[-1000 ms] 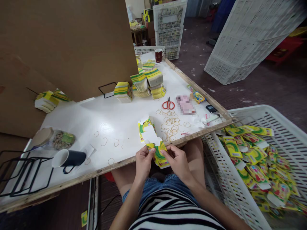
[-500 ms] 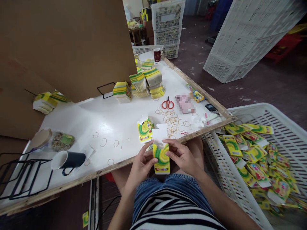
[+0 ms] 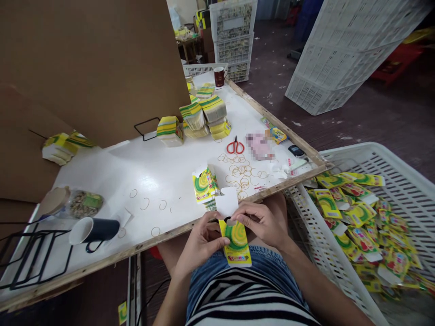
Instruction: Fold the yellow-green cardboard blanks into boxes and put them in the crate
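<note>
Now the carton [image 3: 237,244] sits closer to the shirt [image 3: 249,301], pinched by left hand [image 3: 205,239] and right hand [image 3: 262,221].

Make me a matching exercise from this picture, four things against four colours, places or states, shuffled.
Things:
1. Carton
2. Scissors
3. Nearer mug
4. Nearest crate

Descriptions:
A. Dark blue outside, white inside
B. Has yellow packets in it
C. Held in the left hand and right hand
D. Red-handled, lying beside rubber bands

Pairs: 1-C, 2-D, 3-A, 4-B
</note>
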The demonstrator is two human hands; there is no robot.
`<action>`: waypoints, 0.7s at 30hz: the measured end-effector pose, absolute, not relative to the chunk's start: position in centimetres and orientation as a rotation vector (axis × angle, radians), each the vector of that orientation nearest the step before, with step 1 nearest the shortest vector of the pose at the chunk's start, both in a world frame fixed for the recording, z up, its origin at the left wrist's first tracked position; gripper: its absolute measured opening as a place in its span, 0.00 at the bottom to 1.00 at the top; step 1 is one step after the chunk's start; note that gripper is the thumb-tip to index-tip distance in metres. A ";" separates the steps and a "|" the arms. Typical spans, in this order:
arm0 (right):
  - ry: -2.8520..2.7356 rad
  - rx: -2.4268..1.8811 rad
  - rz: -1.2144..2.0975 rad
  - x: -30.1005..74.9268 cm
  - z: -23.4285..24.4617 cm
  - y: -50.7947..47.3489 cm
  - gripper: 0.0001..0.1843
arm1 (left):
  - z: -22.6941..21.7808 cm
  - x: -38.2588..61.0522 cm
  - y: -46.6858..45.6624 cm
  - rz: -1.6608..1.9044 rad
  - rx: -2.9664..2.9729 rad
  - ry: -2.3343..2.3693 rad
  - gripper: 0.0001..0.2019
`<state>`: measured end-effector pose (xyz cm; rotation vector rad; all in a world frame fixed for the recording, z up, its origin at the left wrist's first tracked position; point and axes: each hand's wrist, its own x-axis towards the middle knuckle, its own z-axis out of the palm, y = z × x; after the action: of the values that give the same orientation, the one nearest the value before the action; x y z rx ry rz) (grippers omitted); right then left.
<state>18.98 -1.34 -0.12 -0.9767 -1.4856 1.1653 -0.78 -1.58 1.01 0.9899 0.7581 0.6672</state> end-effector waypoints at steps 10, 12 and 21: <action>-1.226 -1.028 1.217 18.0 -1.3 -0.7 0.19 | 0.8 -0.3 -1.4 0.781 1.050 0.873 0.37; -1.304 -1.031 1.112 18.3 -1.2 -0.6 0.13 | 0.4 -0.3 -1.3 0.778 1.078 0.877 0.30; -1.486 -1.291 1.212 18.7 -1.2 -0.5 0.17 | -1.0 0.1 -0.9 0.801 1.183 1.008 0.24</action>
<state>18.66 -0.53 -1.17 -1.2912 -1.4858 1.2121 0.11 -0.86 -1.01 1.1827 1.0075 0.8012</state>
